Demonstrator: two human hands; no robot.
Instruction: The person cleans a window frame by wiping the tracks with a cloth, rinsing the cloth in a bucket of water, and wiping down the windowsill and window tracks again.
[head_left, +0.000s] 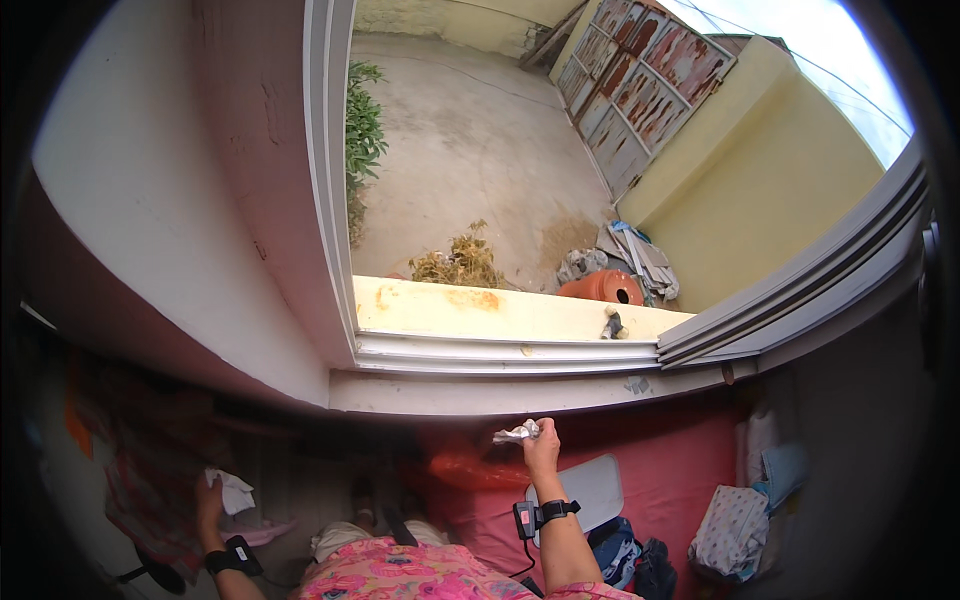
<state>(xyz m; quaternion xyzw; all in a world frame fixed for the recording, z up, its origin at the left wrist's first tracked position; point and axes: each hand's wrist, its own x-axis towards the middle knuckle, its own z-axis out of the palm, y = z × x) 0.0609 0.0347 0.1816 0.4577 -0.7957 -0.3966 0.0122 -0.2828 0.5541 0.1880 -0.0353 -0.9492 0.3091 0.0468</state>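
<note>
Just below the inner window sill (480, 391), my right hand (543, 444) grips a crumpled, silvery-white piece (519, 432), whose material I cannot tell. Lower at the left, my left hand (208, 504) holds a folded white cloth or paper (234, 492). Both wrists wear black straps with small devices. The white sliding window frame (480, 358) stands open onto a yard. A red translucent plastic bag (476, 469) lies below and left of my right hand. Under my right forearm, a pale grey tray or lid (592, 491) rests on the pink-red cloth surface (675, 465).
Dark clothes (619, 551) and a dotted white bundle (729, 529) lie at the right. A window panel (810, 300) is slid to the right. Outside are a low ledge (450, 304), an orange plastic container (596, 288), dry plants (465, 259) and a rusty gate (637, 82).
</note>
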